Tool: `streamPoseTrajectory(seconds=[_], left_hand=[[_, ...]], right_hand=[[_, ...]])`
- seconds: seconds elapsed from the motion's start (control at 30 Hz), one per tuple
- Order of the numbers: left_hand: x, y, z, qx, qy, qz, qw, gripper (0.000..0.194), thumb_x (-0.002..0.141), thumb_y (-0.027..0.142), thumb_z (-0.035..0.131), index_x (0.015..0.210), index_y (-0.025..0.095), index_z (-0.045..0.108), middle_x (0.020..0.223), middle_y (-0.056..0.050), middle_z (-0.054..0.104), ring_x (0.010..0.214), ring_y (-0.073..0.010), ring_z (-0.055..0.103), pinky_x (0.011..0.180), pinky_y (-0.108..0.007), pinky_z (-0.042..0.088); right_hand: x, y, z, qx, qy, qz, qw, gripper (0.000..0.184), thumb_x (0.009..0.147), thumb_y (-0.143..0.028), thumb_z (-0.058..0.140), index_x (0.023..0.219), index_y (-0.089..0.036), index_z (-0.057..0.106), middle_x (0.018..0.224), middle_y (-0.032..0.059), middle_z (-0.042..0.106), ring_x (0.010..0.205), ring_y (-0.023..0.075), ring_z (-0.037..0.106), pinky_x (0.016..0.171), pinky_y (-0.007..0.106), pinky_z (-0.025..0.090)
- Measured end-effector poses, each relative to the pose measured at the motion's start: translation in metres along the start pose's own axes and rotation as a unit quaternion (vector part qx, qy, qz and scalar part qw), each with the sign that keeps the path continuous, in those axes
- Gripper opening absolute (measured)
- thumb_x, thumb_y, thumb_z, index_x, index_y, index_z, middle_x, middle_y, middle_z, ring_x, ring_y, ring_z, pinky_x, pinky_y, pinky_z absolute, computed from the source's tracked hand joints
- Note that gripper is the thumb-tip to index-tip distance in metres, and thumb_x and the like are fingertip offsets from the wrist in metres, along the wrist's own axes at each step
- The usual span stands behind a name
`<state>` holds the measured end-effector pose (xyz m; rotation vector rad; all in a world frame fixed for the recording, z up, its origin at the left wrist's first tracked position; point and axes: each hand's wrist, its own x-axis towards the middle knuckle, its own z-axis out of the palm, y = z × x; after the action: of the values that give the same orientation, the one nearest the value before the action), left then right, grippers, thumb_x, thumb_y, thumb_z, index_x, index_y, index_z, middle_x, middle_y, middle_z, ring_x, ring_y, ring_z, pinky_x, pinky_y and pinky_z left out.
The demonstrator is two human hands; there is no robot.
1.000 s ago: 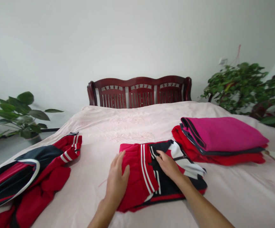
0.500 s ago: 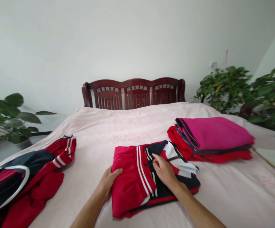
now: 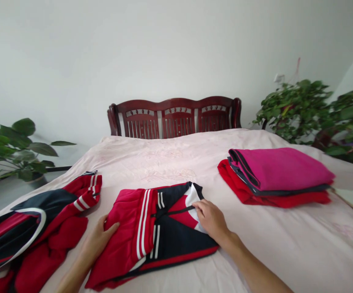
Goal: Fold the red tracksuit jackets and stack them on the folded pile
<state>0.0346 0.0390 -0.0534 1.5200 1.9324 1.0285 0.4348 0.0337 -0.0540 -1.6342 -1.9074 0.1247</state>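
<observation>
The folded red-and-navy track jacket (image 3: 176, 238) lay on the pink-covered bed (image 3: 170, 162), its long axis slanting sideways and its white stripes pointing toward the wooden headboard (image 3: 174, 105). It looked light, soft and limp, best taken by its folded edges. The left hand (image 3: 98, 240) lay open against the near red edge; the right hand (image 3: 211, 219) pressed the white panel, its grip impossible to tell.
</observation>
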Motion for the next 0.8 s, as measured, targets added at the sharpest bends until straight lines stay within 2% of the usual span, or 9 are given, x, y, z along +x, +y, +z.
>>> streamPoseTrajectory(seconds=[0.1,0.2,0.27,0.37,0.43,0.53,0.63,0.8], left_hand=[[-0.004,0.005,0.006,0.171,0.044,0.101,0.979,0.057,0.085,0.042,0.052,0.131,0.009,0.056,0.126,-0.019,0.064,0.12,-0.0371,0.059,0.103,-0.053,0.046],[-0.016,0.022,0.012,0.25,0.066,0.202,0.944,0.059,0.093,0.042,0.039,0.141,0.008,0.048,0.143,-0.019,0.052,0.135,-0.0351,0.045,0.112,-0.052,0.038],[-0.026,0.034,0.021,0.267,0.055,0.255,0.927,0.058,0.096,0.043,0.037,0.144,0.011,0.046,0.148,-0.016,0.049,0.141,-0.0315,0.038,0.115,-0.05,0.035],[-0.036,0.041,0.039,0.292,0.008,0.31,0.905,0.055,0.097,0.044,0.039,0.146,0.02,0.045,0.152,-0.01,0.046,0.145,-0.0284,0.033,0.115,-0.049,0.035],[-0.04,0.039,0.05,0.315,-0.019,0.328,0.89,0.052,0.098,0.043,0.039,0.145,0.023,0.047,0.152,-0.01,0.046,0.144,-0.0284,0.036,0.114,-0.049,0.037],[-0.041,0.032,0.059,0.335,-0.024,0.343,0.877,0.051,0.098,0.041,0.038,0.145,0.024,0.048,0.151,-0.011,0.048,0.141,-0.0285,0.041,0.113,-0.05,0.038],[-0.041,0.031,0.058,0.332,-0.017,0.352,0.875,0.05,0.099,0.04,0.037,0.145,0.025,0.047,0.151,-0.01,0.048,0.14,-0.0279,0.041,0.113,-0.05,0.038],[-0.045,0.038,0.054,0.336,-0.024,0.322,0.885,0.05,0.099,0.041,0.038,0.146,0.026,0.046,0.15,-0.011,0.049,0.14,-0.0264,0.042,0.114,-0.047,0.036]], right_hand=[[-0.002,0.0,0.001,-0.037,-0.01,-0.023,0.999,0.031,0.089,-0.014,0.045,0.102,-0.025,0.071,0.1,0.0031,0.069,0.1,0.0184,0.062,0.088,0.028,0.043],[-0.005,-0.001,0.001,-0.057,-0.011,-0.039,0.998,0.032,0.089,-0.014,0.045,0.103,-0.025,0.071,0.101,0.0031,0.069,0.099,0.0185,0.061,0.088,0.028,0.043],[-0.006,-0.001,0.001,-0.065,-0.009,-0.042,0.997,0.032,0.089,-0.014,0.045,0.104,-0.025,0.071,0.101,0.0032,0.069,0.099,0.0185,0.061,0.088,0.029,0.043],[-0.006,-0.001,0.001,-0.067,-0.007,-0.045,0.997,0.032,0.09,-0.013,0.045,0.104,-0.025,0.071,0.101,0.0033,0.069,0.099,0.0182,0.061,0.089,0.029,0.043],[-0.006,-0.002,0.0,-0.067,-0.009,-0.044,0.997,0.032,0.09,-0.013,0.045,0.104,-0.025,0.071,0.102,0.0033,0.069,0.099,0.0181,0.061,0.089,0.029,0.043],[-0.006,-0.003,-0.001,-0.067,-0.012,-0.042,0.997,0.032,0.09,-0.013,0.045,0.104,-0.025,0.071,0.102,0.0033,0.069,0.099,0.0182,0.061,0.087,0.029,0.043],[-0.006,-0.004,-0.002,-0.067,-0.016,-0.044,0.997,0.032,0.09,-0.013,0.045,0.105,-0.025,0.071,0.102,0.0033,0.069,0.099,0.0185,0.061,0.087,0.029,0.043],[-0.006,-0.006,-0.003,-0.07,-0.018,-0.037,0.997,0.034,0.09,-0.012,0.044,0.105,-0.025,0.071,0.102,0.0036,0.069,0.1,0.0189,0.061,0.088,0.03,0.044]])
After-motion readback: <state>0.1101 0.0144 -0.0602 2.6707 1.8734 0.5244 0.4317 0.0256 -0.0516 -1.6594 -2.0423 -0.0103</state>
